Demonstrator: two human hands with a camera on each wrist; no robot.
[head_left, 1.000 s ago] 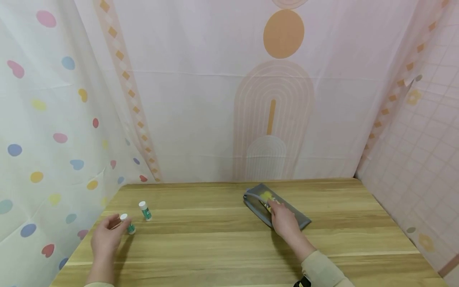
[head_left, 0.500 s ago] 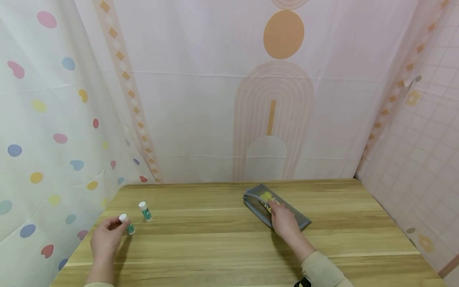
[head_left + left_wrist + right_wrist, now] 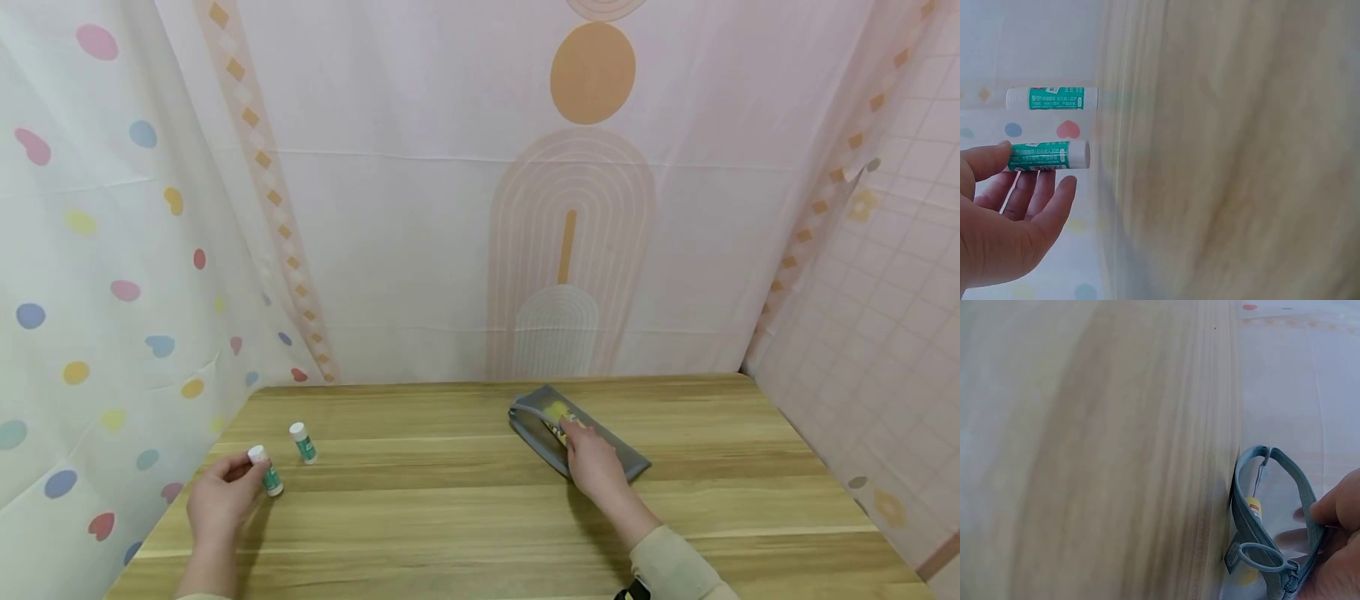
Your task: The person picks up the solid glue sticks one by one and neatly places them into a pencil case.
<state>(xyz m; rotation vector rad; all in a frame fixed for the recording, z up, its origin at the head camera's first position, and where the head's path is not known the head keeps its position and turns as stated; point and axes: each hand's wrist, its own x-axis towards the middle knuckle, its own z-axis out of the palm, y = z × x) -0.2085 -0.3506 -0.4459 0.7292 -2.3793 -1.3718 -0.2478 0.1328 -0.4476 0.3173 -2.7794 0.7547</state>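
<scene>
My left hand point(image 3: 219, 504) pinches a small glue stick point(image 3: 272, 482) near its white-capped top; its label is green. In the left wrist view the glue stick point(image 3: 1041, 156) lies between the thumb and fingers, its lower end free. A matching glue stick point(image 3: 304, 447) stands upright just beyond it. On the right, my right hand point(image 3: 596, 462) grips the edge of a grey mesh zip pouch point(image 3: 546, 398). The right wrist view shows the pouch's mouth spread wide, its rim point(image 3: 1302, 485) held by thumb and fingers. A yellow object point(image 3: 1254, 505) shows inside, partly hidden.
Both hands work over a wood-grain table point(image 3: 435, 500). Behind it hangs a pale patterned curtain point(image 3: 405, 250), with a dotted curtain point(image 3: 97, 250) along the left and a checked one point(image 3: 885, 333) along the right. A ring-shaped zip pull point(image 3: 1260, 555) hangs at the pouch's mouth.
My left fingers have closed onto the glue stick, and it has shifted slightly toward me. The right hand and pouch have stayed in place.
</scene>
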